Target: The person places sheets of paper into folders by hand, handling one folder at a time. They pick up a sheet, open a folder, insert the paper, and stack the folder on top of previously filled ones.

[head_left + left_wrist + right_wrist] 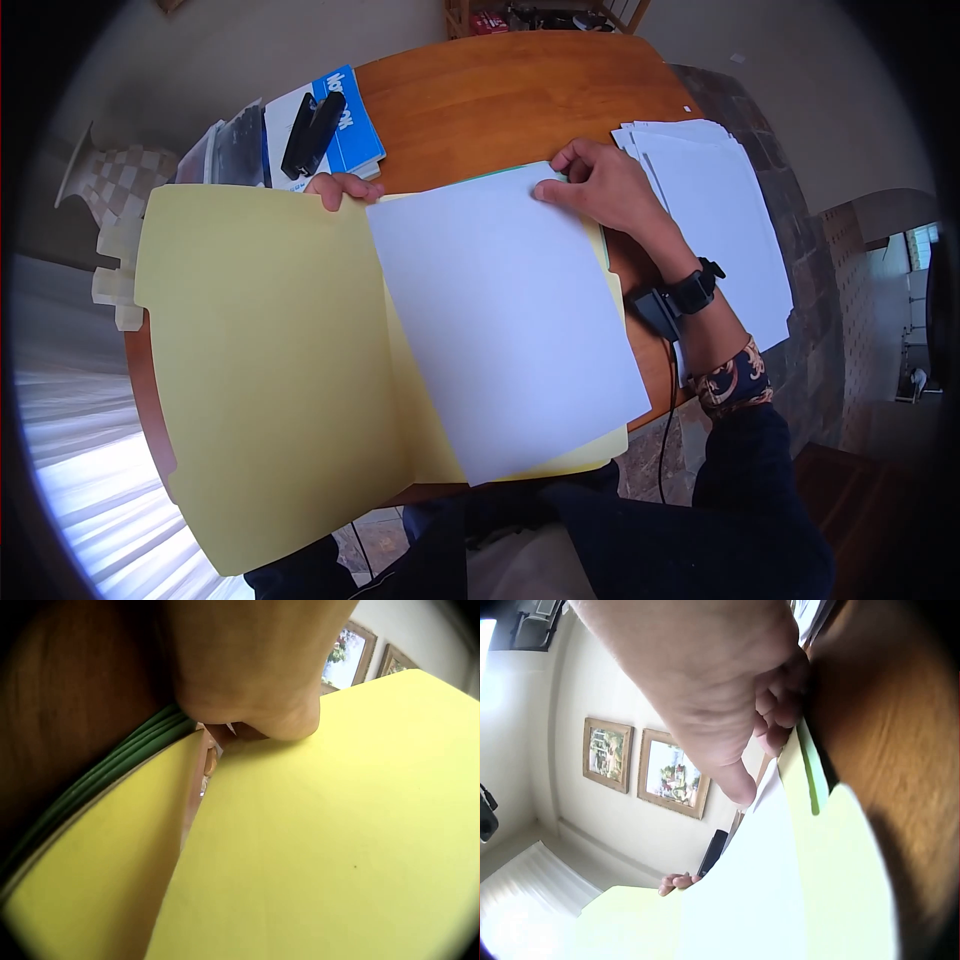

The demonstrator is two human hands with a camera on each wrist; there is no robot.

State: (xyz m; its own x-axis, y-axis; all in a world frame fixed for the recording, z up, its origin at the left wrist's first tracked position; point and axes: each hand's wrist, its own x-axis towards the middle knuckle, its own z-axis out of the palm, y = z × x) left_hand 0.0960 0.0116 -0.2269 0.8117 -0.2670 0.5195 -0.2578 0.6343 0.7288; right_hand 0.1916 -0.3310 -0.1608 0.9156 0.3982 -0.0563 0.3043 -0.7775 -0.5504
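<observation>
A yellow folder (pixel 270 370) lies open, its left cover raised, with green folders (pixel 97 776) beneath it in the left wrist view. White paper (pixel 510 330) rests slanted over the folder's right side. At the top edge near the fold, the left hand (pixel 343 190) curls its fingers over the folder; its thumb is hidden. The right hand (pixel 605 190) pinches the paper's upper right corner between thumb and fingers, as the right wrist view also shows, with the hand (pixel 712 690) above the sheet (pixel 757 877).
A black stapler (pixel 313 135) sits on a blue and white notebook (pixel 362 140) at the back left. Loose white sheets (pixel 715 200) are stacked at the right of the wooden table (pixel 500 90). A black cable (pixel 665 440) hangs from the right wrist.
</observation>
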